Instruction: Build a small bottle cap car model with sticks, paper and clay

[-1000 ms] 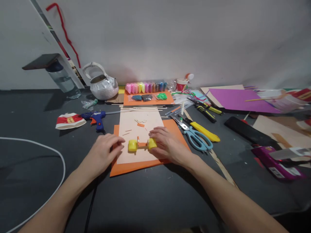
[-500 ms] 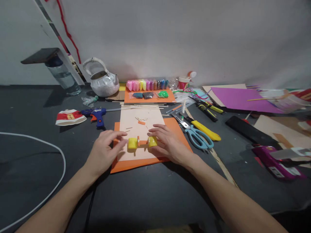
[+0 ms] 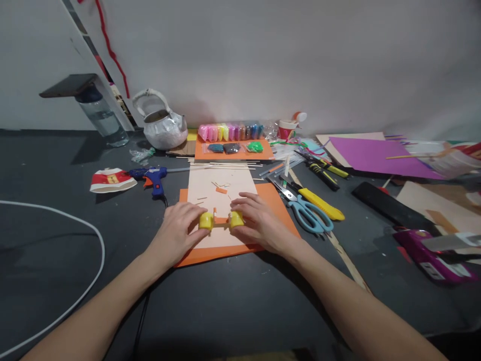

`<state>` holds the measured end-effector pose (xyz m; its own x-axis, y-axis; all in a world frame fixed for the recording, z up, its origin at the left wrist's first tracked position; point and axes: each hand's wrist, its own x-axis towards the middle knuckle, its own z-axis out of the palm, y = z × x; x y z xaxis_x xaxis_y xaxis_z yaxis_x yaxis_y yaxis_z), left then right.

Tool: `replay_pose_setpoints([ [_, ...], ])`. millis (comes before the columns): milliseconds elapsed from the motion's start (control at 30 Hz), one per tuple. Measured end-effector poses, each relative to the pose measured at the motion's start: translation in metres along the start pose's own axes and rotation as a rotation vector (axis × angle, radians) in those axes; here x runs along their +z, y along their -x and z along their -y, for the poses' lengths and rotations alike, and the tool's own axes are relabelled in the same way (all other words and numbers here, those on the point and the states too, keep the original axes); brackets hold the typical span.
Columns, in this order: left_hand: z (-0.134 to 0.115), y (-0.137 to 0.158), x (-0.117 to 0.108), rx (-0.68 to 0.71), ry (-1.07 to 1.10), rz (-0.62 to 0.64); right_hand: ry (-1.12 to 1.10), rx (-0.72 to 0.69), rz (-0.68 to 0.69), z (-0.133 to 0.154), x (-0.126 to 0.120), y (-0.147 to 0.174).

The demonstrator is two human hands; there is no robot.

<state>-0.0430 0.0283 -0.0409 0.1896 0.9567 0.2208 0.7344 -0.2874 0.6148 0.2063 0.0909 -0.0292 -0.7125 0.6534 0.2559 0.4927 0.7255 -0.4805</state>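
Observation:
Between my hands is a small craft piece: a yellow rounded block (image 3: 206, 221) on the left, another yellow block (image 3: 236, 219) on the right, and an orange strip (image 3: 221, 220) joining them. My left hand (image 3: 183, 226) grips the left block between thumb and fingers. The thumb and fingers of my right hand (image 3: 256, 216) are closed around the right block. Under the piece lies a pale sheet (image 3: 199, 240) on top of orange paper (image 3: 278, 205). Small stick bits and an orange scrap (image 3: 221, 190) lie just beyond it.
A blue glue gun (image 3: 155, 179) and a cut paper cup (image 3: 112, 180) lie at left, near a silver kettle (image 3: 165, 131). Blue-handled scissors (image 3: 310, 214) and a yellow cutter (image 3: 322, 204) are at right. Colored clay packs (image 3: 231, 132) stand behind. A white cable (image 3: 98, 238) curves at far left.
My left hand has moved right and closed its thumb and fingers on the left yellow block. My right hand stays at the right block. The view has shifted slightly.

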Motion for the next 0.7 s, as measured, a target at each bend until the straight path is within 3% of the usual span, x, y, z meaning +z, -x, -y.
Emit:
replay_pose_setpoints([
  [233,-0.001,-0.002,-0.004,-0.039,0.074,-0.026,-0.031,-0.008,-0.044,-0.009,-0.005,0.007],
  [600,0.003,-0.001,-0.009,-0.139,0.220,-0.247,-0.042,0.029,-0.257,-0.016,-0.009,0.010],
  [700,0.004,-0.003,-0.008,-0.146,0.224,-0.248,-0.044,0.028,-0.228,-0.016,-0.012,0.010],
])
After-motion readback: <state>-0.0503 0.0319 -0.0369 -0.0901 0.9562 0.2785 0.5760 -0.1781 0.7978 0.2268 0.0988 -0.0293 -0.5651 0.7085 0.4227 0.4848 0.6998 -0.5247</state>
